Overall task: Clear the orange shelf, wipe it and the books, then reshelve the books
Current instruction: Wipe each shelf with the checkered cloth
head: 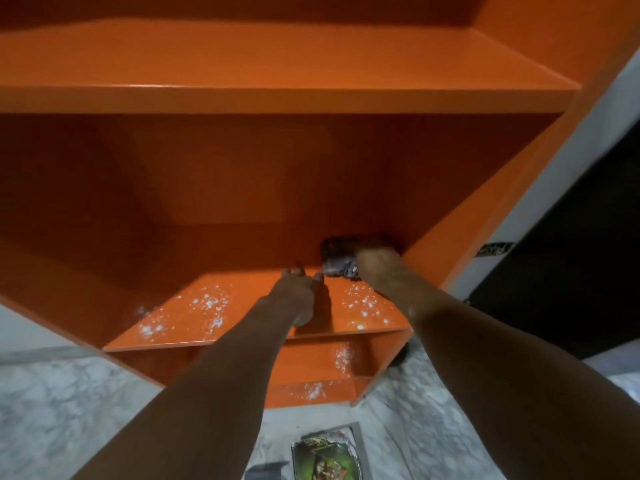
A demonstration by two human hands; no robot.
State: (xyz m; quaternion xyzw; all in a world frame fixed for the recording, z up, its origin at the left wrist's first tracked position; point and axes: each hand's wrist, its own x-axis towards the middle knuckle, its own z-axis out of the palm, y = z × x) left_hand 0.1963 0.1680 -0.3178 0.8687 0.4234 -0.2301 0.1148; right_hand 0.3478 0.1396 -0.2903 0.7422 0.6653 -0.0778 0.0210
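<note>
Head view: right hand (375,263) clutches cloth (337,261) at orange shelf's (242,317) back-right corner; left hand (299,287) lies flat, open.

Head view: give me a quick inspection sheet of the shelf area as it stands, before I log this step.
Surface: the orange shelf carries white specks, thickest near its front edge; the lower shelf shows some too.
Job's things: a dark cloth lies at the back right corner of the shelf; no books on any visible shelf; one book lies on the floor below.
Clutter: nothing seen on the upper shelf.
Grippers: right hand presses on the cloth; left hand rests flat on the shelf, empty.
Cables: nothing seen.
Surroundings: marbled floor; dark opening to the right of the unit.
</note>
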